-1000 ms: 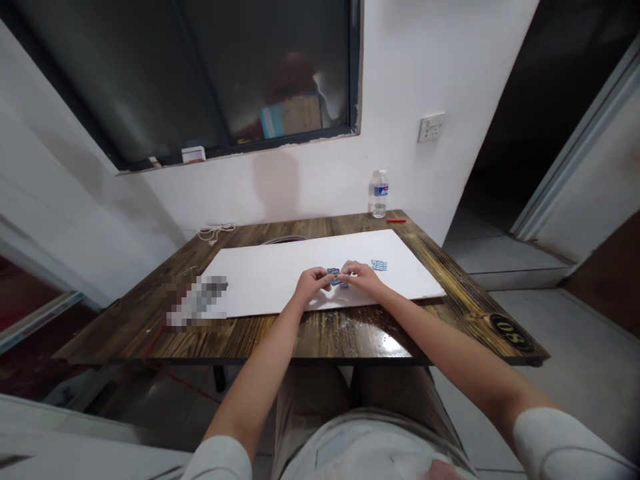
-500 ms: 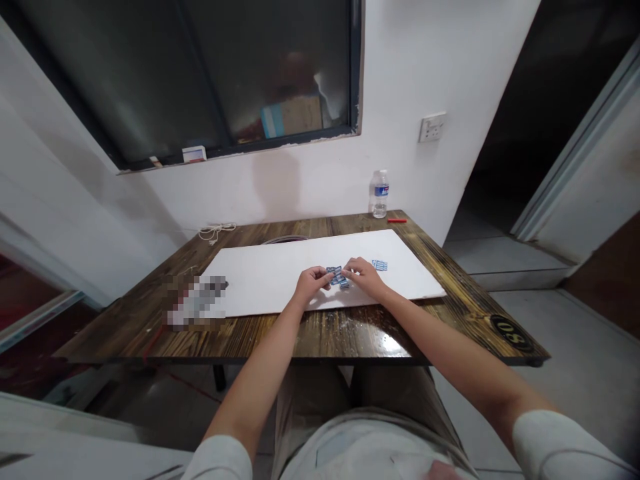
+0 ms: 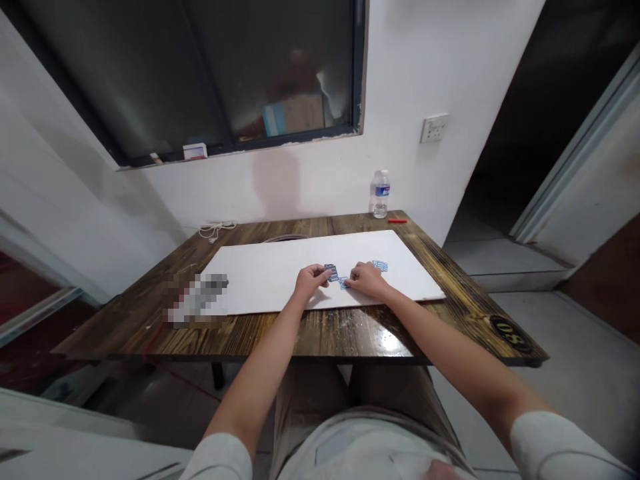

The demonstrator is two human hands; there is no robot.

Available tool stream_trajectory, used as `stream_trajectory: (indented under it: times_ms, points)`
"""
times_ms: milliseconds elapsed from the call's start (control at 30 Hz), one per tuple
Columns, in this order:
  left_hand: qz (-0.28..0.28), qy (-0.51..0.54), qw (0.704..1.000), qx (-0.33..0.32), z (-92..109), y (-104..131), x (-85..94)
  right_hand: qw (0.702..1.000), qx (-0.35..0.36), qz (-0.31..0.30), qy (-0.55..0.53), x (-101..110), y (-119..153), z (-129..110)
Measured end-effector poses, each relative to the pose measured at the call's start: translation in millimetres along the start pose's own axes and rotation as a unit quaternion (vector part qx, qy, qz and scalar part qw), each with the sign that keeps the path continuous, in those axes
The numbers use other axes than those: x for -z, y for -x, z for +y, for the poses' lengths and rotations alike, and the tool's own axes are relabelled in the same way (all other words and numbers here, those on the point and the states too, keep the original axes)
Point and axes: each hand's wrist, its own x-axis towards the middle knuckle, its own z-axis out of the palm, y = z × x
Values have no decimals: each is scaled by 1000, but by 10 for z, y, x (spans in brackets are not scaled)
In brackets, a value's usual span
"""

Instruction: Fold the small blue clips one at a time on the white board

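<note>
Over the white board (image 3: 270, 270), my left hand (image 3: 309, 281) pinches a small dark blue patterned card (image 3: 331, 272) between thumb and fingers. Just right of it, a lighter blue-and-white patterned card (image 3: 343, 283) lies at the board's surface. My right hand (image 3: 369, 279) has its fingers curled together at the right edge of that lighter card; the fingertips are partly hidden. Behind the right hand, more blue-and-white cards (image 3: 381, 266) lie on the board, partly covered by the hand. The print on the cards is too small to read.
The board lies on a dark wooden table (image 3: 350, 333). A plastic bottle (image 3: 381, 197) and a red pen-like stick (image 3: 397, 221) stand and lie at the back right. A white cable (image 3: 216, 230) is coiled at the back left. Something blurred out covers the board's left end.
My hands have moved slightly apart. The right hand has come down towards the board beside the lighter card, while the left still holds the dark card in nearly the same place.
</note>
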Motion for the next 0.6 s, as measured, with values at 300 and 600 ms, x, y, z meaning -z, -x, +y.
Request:
stream_trajectory:
  times_ms: [300, 600]
  points:
    - [-30, -18, 999, 18, 2, 15, -19, 961, 115, 87, -238, -79, -63, 23]
    - [-86, -19, 996, 17, 27, 44, -30, 927, 131, 30, -349, -63, -29, -35]
